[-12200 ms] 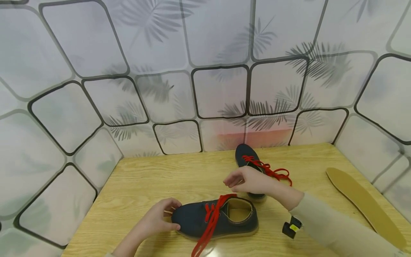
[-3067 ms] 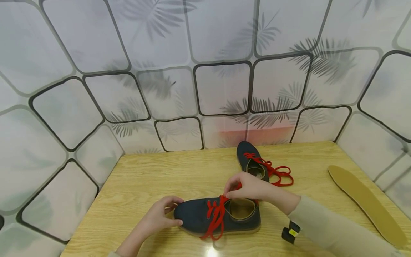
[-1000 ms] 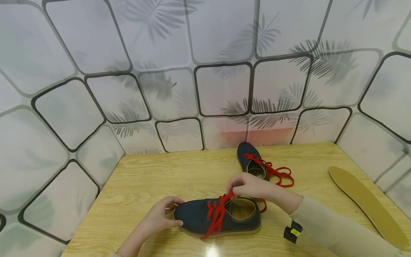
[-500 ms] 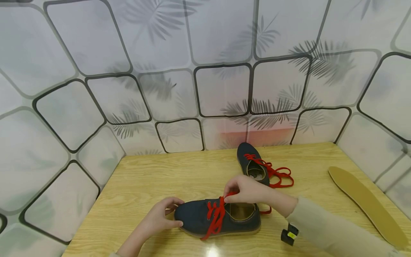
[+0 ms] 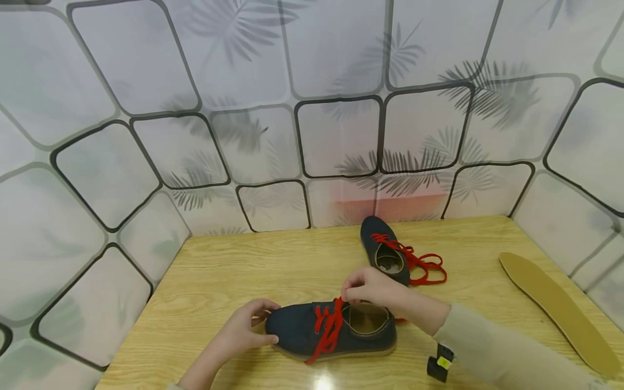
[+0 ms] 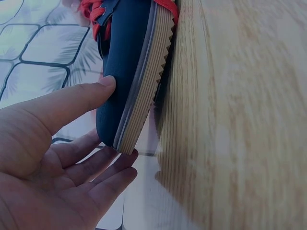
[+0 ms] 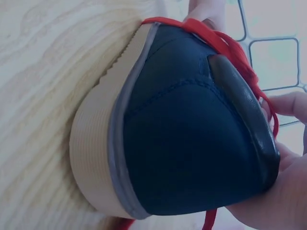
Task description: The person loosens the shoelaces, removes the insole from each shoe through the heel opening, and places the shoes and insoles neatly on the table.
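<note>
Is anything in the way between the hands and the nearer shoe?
Nothing visible. The left hand holds the toe of the nearer shoe, and the right hand pinches its red lace. The farther shoe sits beyond the right hand, the insole far right; neither is between.

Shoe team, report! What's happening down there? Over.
Left hand grips shoe. Right hand pinches red lace. Other shoe behind, seemingly not blocking.

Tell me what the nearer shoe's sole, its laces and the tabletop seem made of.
Sole: probably rubber, matte tan, finely ribbed. Laces: likely fabric, soft, flat, draping limply. Tabletop: wood or printed laminate, grained, glossy where light reflects.
</note>
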Demonstrator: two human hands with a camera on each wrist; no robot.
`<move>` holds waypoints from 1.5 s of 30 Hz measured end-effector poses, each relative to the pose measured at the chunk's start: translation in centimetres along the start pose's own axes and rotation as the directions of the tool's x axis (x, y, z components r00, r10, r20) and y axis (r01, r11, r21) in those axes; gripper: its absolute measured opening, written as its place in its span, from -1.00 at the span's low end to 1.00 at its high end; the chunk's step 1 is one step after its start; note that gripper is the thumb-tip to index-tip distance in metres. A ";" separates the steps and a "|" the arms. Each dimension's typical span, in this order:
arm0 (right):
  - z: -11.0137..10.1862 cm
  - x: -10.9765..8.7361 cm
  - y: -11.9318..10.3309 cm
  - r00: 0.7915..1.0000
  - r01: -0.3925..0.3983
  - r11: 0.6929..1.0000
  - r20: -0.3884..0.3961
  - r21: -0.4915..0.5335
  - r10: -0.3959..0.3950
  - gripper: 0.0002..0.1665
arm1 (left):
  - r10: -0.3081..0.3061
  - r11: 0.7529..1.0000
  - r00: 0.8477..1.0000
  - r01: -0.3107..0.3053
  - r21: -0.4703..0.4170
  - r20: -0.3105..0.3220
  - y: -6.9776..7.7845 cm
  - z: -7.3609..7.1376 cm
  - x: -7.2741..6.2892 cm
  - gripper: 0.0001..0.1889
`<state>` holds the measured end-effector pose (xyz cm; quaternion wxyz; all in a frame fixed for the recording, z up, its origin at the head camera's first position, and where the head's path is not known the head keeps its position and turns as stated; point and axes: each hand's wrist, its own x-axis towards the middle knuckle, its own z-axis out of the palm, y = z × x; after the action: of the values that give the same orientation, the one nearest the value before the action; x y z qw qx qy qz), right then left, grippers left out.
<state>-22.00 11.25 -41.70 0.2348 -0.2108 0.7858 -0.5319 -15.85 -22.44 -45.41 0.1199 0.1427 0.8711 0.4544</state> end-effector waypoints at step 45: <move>-0.6 0.1 -0.7 0.970 0.240 0.887 0.128 -0.394 -0.205 -0.92 | -0.005 1.000 1.000 0.005 0.009 -0.012 -0.2 0.0 -0.1 -0.42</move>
<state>-22.41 11.36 -40.84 0.1556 -0.3657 0.8394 -0.3709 -15.82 -22.54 -45.61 0.1154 0.1384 0.8742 0.4509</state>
